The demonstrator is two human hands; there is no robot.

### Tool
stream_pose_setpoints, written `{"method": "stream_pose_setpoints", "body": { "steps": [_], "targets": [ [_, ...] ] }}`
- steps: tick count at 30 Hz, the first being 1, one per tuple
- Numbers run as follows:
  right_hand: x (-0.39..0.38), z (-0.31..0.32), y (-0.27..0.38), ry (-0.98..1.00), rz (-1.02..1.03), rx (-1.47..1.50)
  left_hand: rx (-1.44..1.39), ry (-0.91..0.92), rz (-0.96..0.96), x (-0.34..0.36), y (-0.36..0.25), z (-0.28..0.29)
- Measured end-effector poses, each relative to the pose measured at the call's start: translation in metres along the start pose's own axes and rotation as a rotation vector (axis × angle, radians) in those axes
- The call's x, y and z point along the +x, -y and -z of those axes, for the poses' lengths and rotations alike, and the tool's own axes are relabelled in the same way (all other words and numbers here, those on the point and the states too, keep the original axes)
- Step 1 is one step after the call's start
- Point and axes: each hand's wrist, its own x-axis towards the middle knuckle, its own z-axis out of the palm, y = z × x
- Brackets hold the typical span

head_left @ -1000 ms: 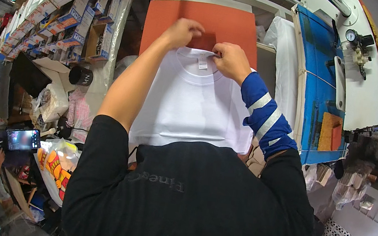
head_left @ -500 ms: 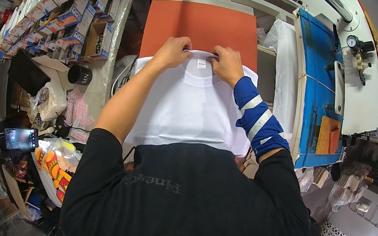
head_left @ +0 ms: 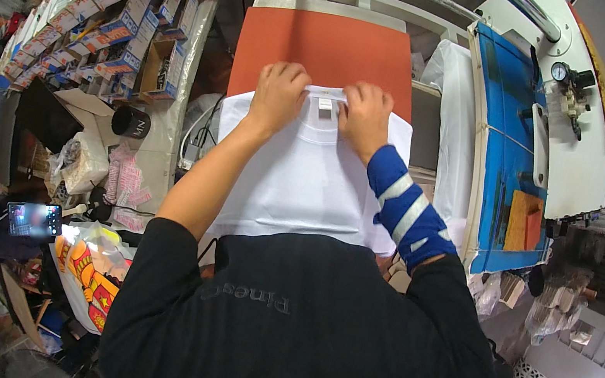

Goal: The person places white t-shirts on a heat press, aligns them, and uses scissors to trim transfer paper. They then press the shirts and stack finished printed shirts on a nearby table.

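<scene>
spreading wide, a white shirt [head_left: 311, 182] lies over the near part of an orange pad [head_left: 331, 49], its collar [head_left: 325, 92] toward the far side. the left hand [head_left: 280, 99] and the right hand [head_left: 365, 120], the latter blurred, curl at either side of the neckline; whether either grip pinches fabric cannot be told. squaring it well would seem to call for even, gentle tension, with the neck label [head_left: 324, 108] kept centred.
</scene>
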Motion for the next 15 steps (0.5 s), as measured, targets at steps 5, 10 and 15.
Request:
{"method": "stream_pose_setpoints", "body": {
  "steps": [5,10,15],
  "targets": [
    [-0.036,-0.002,-0.005,0.225,-0.028,0.128,0.053,0.375,0.001,-0.038,-0.009,0.023],
    [-0.039,0.0,-0.008,0.248,-0.01,0.116,0.085,0.514,0.131,-0.027,-0.023,0.026],
    [-0.035,-0.002,0.008,0.174,0.035,0.197,0.103,0.354,0.158,-0.034,-0.021,0.023]
  ]
}}
